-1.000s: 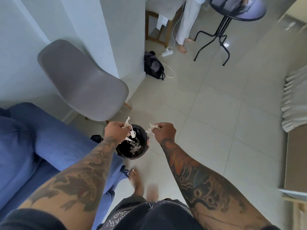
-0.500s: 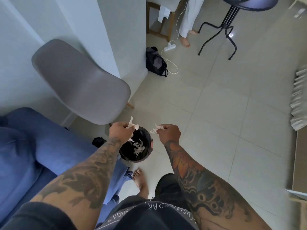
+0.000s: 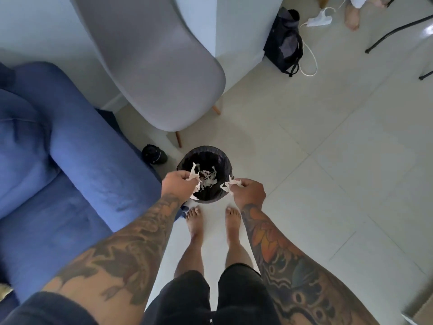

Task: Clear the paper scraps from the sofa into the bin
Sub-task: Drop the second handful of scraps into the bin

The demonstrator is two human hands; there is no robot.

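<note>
A person stands barefoot on the pale tiled floor (image 3: pixel 328 141), both tattooed forearms stretched over a small round bin lined with a black plastic bag (image 3: pixel 204 154). The left hand (image 3: pixel 178 182) is curled around a bunch of torn white paper scraps (image 3: pixel 195 175) above the bin's left rim, its grip pinching strips that stick up and hang down from the fist. The right hand (image 3: pixel 248 191) clutches a second crumpled wad of white paper (image 3: pixel 232 184) at the bin's right rim, fingers folded tight around it. More shredded white paper (image 3: pixel 207 178) lies inside the bin, between the two hands.

The bin sits on the floor just ahead of the person's bare feet (image 3: pixel 233 221), close to the front corner of the blue fabric sofa (image 3: pixel 77 160), which fills the left side of the view with its rounded arm and seat cushion. A small dark cylindrical object (image 3: pixel 154 154) lies on the floor between sofa and bin. Directly beyond the bin stands a grey moulded shell chair with wooden legs (image 3: pixel 164 73), its seat edge near the bin's far rim, backed by a white wall corner (image 3: pixel 239 31). Farther off, a black drawstring bag (image 3: pixel 284 43) leans at the wall's foot, beside a white power strip with a trailing cord (image 3: pixel 319 19). Another person's bare foot (image 3: pixel 351 18) and thin black metal table legs (image 3: pixel 398 31) show at the top right.
</note>
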